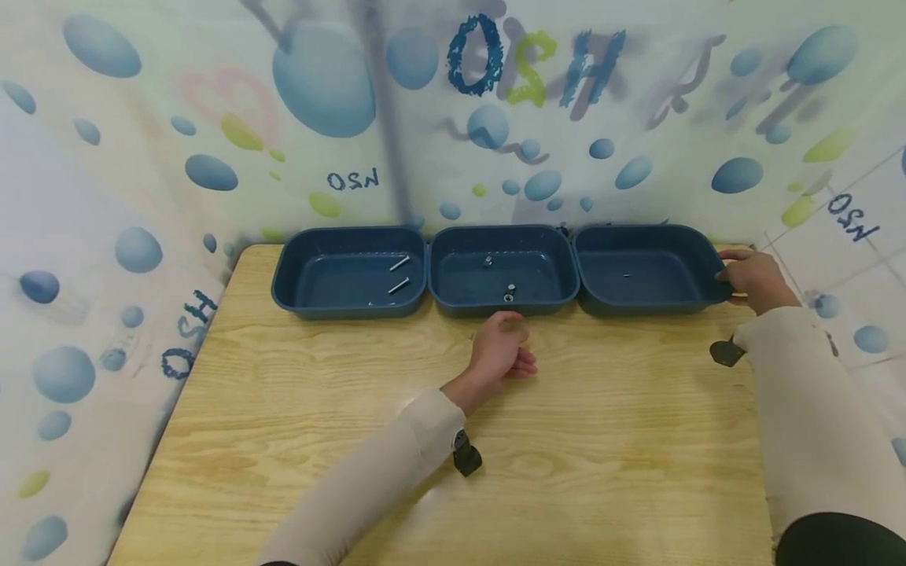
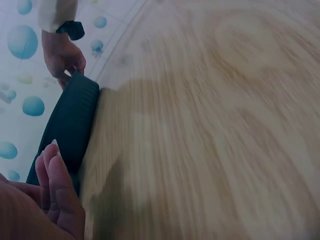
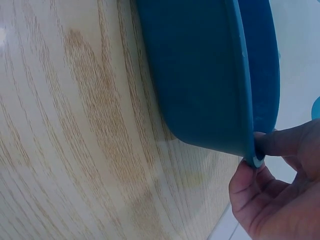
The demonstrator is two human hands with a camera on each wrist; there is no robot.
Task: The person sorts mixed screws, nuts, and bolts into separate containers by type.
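My right hand (image 1: 756,280) pinches the right rim of the right-hand blue plastic bin (image 1: 647,303), thumb inside and fingers outside in the right wrist view. A tiny thin piece (image 1: 626,276), too small to identify, lies in that bin. My left hand (image 1: 498,346) is just in front of the middle blue bin (image 1: 453,297), its fingers loosely bent and holding nothing. Whether it touches the bin's front is unclear. A few metal nuts (image 1: 510,292) lie in the middle bin. In the left blue bin (image 1: 311,295), two bolts (image 1: 399,286) lie near its right side.
The three bins stand side by side along the back of the wooden table (image 1: 580,448). Behind them rises a wall covering (image 1: 439,173) printed with blue and green ovals. A tiled surface (image 1: 871,291) runs along the right side.
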